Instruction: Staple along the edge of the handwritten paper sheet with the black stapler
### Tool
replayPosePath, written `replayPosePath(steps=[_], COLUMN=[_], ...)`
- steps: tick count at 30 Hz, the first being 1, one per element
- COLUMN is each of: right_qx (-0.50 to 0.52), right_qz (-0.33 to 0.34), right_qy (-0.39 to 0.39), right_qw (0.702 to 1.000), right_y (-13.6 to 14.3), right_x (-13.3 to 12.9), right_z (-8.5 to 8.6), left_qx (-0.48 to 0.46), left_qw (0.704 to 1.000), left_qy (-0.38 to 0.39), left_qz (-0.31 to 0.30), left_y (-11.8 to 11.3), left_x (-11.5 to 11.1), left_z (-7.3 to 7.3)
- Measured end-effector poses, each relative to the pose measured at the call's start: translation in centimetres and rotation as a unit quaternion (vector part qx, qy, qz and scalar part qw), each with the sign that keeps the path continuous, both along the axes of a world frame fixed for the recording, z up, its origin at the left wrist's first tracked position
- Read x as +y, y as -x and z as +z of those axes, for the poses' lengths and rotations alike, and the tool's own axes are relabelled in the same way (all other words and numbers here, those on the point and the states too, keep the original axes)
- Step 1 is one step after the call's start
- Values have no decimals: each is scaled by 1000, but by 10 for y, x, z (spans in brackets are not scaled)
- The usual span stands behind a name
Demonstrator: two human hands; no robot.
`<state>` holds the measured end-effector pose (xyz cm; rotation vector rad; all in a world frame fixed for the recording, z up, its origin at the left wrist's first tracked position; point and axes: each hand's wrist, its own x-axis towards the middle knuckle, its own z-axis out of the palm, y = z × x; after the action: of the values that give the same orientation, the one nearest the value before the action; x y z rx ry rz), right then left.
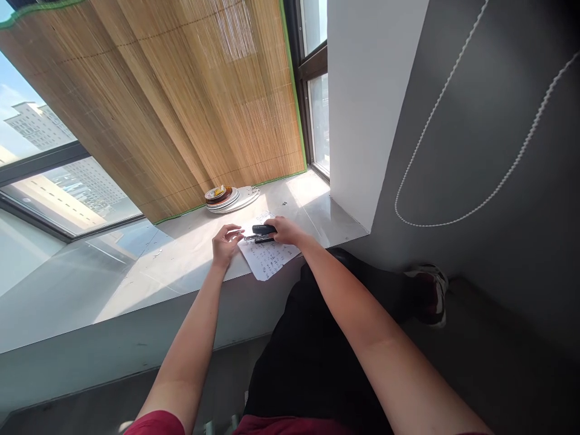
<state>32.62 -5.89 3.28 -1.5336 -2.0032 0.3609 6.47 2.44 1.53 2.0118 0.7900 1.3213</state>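
Black stapler (261,230), gripped in the right hand (283,230), over handwritten paper (268,261) that overhangs the windowsill's (176,266) front edge; left hand (225,244), fingers curled, beside the stapler's other end, its grip indeterminable.

From where I stand, rows of dark handwriting run across the creased white paper sheet (267,263) on the glossy pale window sill (181,266), too small for me to read any word.
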Motion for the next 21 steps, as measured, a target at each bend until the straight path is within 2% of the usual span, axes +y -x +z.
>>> replayPosePath(steps=[10, 16, 21], right_qx=[7, -3, -8], right_qz=[8, -1, -3], right_qy=[-8, -2, -4], right_qw=[1000, 1000, 1000], right_y=[1, 2, 3], right_x=[1, -1, -1], right_z=[-2, 0, 0], left_qx=[48, 142, 116], left_qw=[996, 988, 989], left_qy=[2, 3, 45], left_qz=[-71, -62, -82], left_y=[-2, -3, -4], left_x=[11, 17, 21], left_z=[-3, -2, -4])
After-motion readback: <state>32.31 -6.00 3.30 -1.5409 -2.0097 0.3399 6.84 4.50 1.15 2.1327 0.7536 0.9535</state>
